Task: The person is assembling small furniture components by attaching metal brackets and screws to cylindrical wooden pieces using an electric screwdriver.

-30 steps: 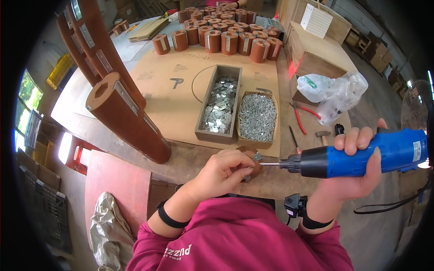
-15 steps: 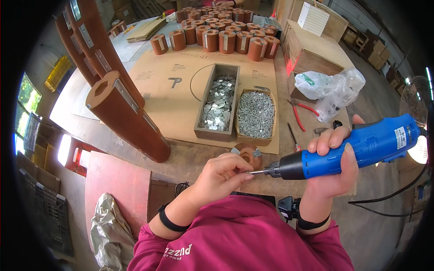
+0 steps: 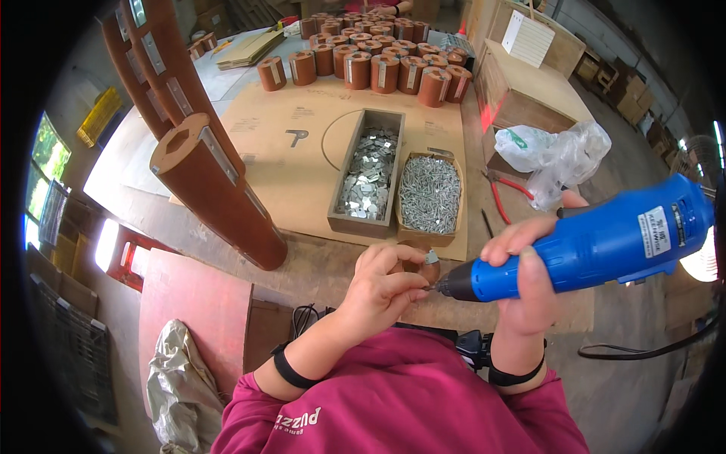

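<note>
My right hand (image 3: 525, 276) is wrapped round a blue electric screwdriver (image 3: 605, 246) with a black nose pointing left. The fingers of my left hand (image 3: 382, 287) are pinched together at the screwdriver's tip. Whatever they hold there is too small and covered to make out. Just behind those fingers, on the table edge, stands a short brown cylinder (image 3: 432, 270) with small metal plates on it, partly hidden by my left hand. Beyond it are a wooden box of small metal plates (image 3: 368, 175) and an open carton of screws (image 3: 429, 195).
Several brown cylinders (image 3: 383, 73) crowd the table's far side. Long brown columns (image 3: 219, 193) lean at the left. Red-handled pliers (image 3: 499, 200) and plastic bags (image 3: 556, 155) lie at the right, near a wooden crate (image 3: 522, 83). A black cable (image 3: 643, 352) trails at lower right. Another person's hand (image 3: 382, 9) shows far off.
The screwdriver has shifted slightly left, its rear end nearer the camera. My left fingers have closed further over its tip, so the bit shows less. The view has shifted a little.
</note>
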{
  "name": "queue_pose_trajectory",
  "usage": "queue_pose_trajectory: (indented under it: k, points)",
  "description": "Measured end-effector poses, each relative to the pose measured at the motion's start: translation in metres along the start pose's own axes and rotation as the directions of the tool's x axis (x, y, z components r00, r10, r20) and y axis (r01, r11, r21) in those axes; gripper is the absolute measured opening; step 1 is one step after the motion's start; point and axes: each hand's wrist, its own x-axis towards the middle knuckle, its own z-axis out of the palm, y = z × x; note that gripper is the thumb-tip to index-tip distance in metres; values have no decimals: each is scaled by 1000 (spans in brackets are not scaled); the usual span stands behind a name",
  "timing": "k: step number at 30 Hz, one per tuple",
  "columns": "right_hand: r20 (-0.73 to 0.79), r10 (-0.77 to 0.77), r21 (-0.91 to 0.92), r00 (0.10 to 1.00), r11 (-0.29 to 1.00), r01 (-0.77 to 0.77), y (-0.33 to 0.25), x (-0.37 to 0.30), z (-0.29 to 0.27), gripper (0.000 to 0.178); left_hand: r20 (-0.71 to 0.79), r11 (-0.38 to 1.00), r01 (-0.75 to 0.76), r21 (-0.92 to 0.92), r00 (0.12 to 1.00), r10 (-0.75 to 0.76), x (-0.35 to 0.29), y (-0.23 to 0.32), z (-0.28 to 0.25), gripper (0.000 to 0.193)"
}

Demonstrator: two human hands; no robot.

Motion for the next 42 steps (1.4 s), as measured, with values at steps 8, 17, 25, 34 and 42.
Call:
queue_pose_trajectory:
  k: [8,17,25,34,42]
  points:
    - [-61,140,-106,988,984,-145,16,0,20,54,-56,995,-3,96,998,8,-12,-7,14,21]
    - [0,101,-185,995,978,-99,24,-6,23,51,-51,994,82,69,996,-79,-29,-6,19,33]
    - [59,49,-217,997,976,-35,23,-6,32,45,-68,993,94,76,994,-89,-31,-9,22,34]
    - [141,121,-213,983,973,-89,40,2,39,50,-153,949,162,272,980,-123,-18,-13,28,54]
    - [78,184,-232,980,959,-162,38,2,40,34,-118,928,170,331,983,-138,-20,-20,39,58]
